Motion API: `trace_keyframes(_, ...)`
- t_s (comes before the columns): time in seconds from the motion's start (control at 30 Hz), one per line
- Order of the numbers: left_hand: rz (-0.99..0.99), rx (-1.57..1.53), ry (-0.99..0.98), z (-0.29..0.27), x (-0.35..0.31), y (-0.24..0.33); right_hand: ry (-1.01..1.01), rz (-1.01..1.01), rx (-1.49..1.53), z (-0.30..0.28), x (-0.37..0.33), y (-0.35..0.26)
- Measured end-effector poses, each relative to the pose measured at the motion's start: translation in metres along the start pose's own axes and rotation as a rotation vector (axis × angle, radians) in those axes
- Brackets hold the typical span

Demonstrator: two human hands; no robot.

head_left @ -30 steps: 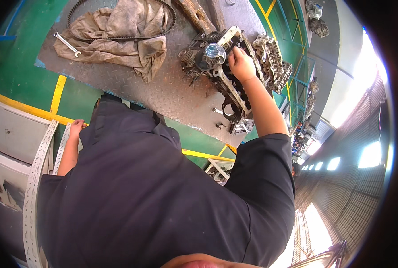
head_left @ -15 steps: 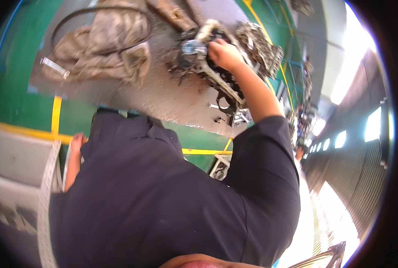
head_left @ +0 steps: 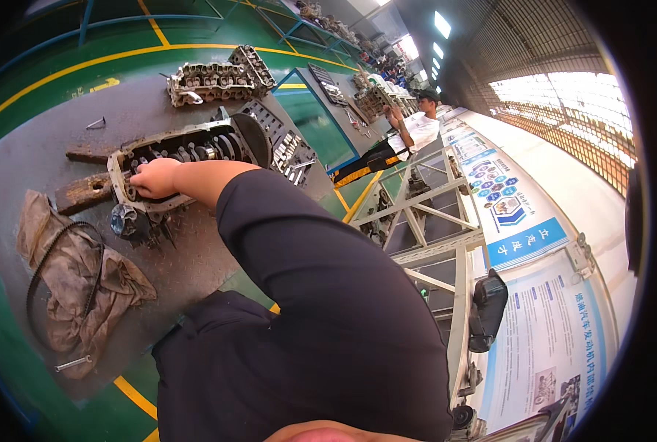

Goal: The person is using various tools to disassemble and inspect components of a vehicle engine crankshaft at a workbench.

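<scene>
My right hand (head_left: pixel 157 179) reaches over the near end of an engine block (head_left: pixel 138 204) lying on a metal-topped bench (head_left: pixel 196 254). Its fingers are curled down at the block's inner edge, and what they hold there is hidden. Inside the open block a crankshaft (head_left: pixel 209 151) shows, with a dark round flywheel (head_left: pixel 252 140) at the far end. A worn wooden block (head_left: pixel 84 195) lies against the engine's left side. Clear bluish plastic (head_left: pixel 124 219) covers a part at its near corner. My left hand is out of the picture.
A cylinder head (head_left: pixel 214 82) sits at the bench's far side. Socket trays (head_left: pixel 293 156) lie right of the engine. A brown cloth (head_left: pixel 67 276), a toothed belt (head_left: pixel 41 272) and a wrench (head_left: pixel 73 363) are at the near left. Another person (head_left: pixel 417 129) stands beyond a metal frame (head_left: pixel 417 214).
The view has swung toward the right, bringing the other person and wall posters into sight. My left hand has left the picture. My right hand is still at the engine block.
</scene>
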State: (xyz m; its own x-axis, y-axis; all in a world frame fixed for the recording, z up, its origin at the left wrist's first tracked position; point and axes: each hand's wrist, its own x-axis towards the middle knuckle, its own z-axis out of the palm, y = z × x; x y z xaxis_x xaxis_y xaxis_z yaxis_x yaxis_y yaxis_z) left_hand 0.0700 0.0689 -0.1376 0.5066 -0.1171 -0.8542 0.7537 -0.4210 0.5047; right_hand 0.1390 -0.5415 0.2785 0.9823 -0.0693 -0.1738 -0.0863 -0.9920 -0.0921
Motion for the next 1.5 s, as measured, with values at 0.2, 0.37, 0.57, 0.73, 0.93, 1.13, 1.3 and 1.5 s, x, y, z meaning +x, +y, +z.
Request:
trace_keyframes(0.2,0.013,0.028,0.001,-0.001,-0.001,0.004,0.208,0.546,0.232,0.013,0.004,-0.032)
trace_keyframes(0.37,0.018,0.027,-0.007,-0.007,-0.005,-0.003,0.353,0.838,0.367,0.025,0.015,-0.047)
trace_keyframes(0.57,0.063,-0.046,0.017,-0.040,-0.030,-0.039,-0.022,-0.023,-0.038,0.000,-0.003,-0.004)
trace_keyframes(0.73,0.065,-0.088,0.050,-0.056,-0.052,-0.081,0.185,0.272,0.045,0.013,0.012,-0.027)
trace_keyframes(0.93,0.075,0.090,0.051,-0.060,-0.062,-0.094,0.363,0.853,0.208,0.042,0.027,-0.057)
trace_keyframes(1.13,-0.018,-0.152,0.083,-0.047,-0.068,-0.062,-0.026,-0.050,-0.023,0.000,0.010,-0.010)
trace_keyframes(1.3,0.068,-0.208,0.068,-0.047,-0.069,-0.054,0.091,0.328,0.059,0.014,0.017,-0.026)
trace_keyframes(1.5,0.118,0.025,-0.009,-0.058,-0.084,-0.037,0.271,0.864,0.199,0.040,0.031,-0.048)
